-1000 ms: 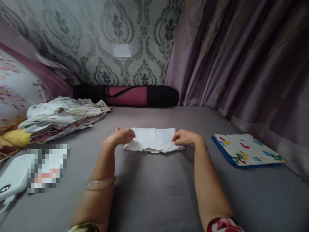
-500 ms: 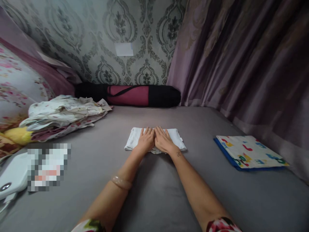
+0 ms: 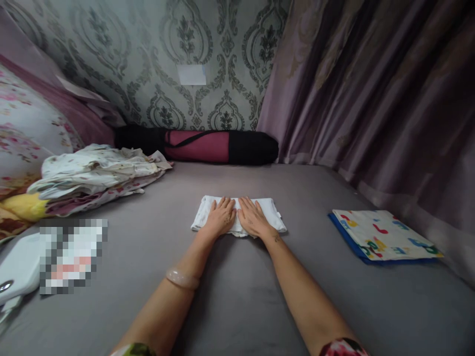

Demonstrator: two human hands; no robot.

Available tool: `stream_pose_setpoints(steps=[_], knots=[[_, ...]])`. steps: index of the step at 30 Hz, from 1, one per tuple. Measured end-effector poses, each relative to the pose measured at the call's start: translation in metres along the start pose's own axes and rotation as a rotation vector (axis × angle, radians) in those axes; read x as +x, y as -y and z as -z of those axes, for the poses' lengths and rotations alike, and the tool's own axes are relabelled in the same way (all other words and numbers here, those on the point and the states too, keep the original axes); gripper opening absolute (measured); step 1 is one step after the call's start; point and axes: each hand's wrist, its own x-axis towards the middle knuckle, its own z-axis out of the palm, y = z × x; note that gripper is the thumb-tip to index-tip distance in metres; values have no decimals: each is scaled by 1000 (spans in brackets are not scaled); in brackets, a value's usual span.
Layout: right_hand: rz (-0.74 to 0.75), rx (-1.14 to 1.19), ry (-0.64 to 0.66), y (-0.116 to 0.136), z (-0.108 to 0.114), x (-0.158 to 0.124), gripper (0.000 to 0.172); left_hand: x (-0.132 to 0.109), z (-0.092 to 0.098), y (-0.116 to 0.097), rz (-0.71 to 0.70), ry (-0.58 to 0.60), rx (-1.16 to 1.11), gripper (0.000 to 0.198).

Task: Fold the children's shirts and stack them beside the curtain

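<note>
A white folded cloth [image 3: 272, 210] lies flat on the grey bed sheet [image 3: 237, 291] in the middle of the view, with a small tag at its right edge. My left hand [image 3: 221, 217] rests flat on its left half, fingers stretched forward. Flat on the right half lies my right hand [image 3: 253, 217], its fingers also extended. A narrow strip of cloth shows between the two hands. Part of the cloth is hidden under my palms.
A folded letter-print cloth [image 3: 386, 235] with blue underside lies at right. Crumpled clothes [image 3: 96, 170] are heaped at left, behind a white device with a cable [image 3: 18, 267] and a blurred-out item [image 3: 74, 257]. A black and red long bag [image 3: 200, 147] lies along the wall.
My hands have slid slightly apart on the cloth, the left one moving left, so a gap has opened between them. The cloth stays in place.
</note>
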Motion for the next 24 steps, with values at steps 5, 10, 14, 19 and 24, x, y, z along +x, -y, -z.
stream_pose_setpoints(steps=[5, 10, 14, 19, 24], knots=[[-108, -54, -111, -6, -2, 0, 58, 0, 2, 1, 36, -129, 13, 51], [-133, -35, -67, -10, -10, 0, 58, 1, -5, 5, 48, 38, 1, 53], [-129, -30, -76, -10, -11, 1, 57, 1, -6, 6, 47, 28, -1, 53], [-128, -31, -72, -12, -8, 0, 58, 0, -3, 5, 53, -4, 16, 53], [-236, -115, -172, -21, -5, -1, 59, 0, -3, 14, 183, -138, 83, 56]])
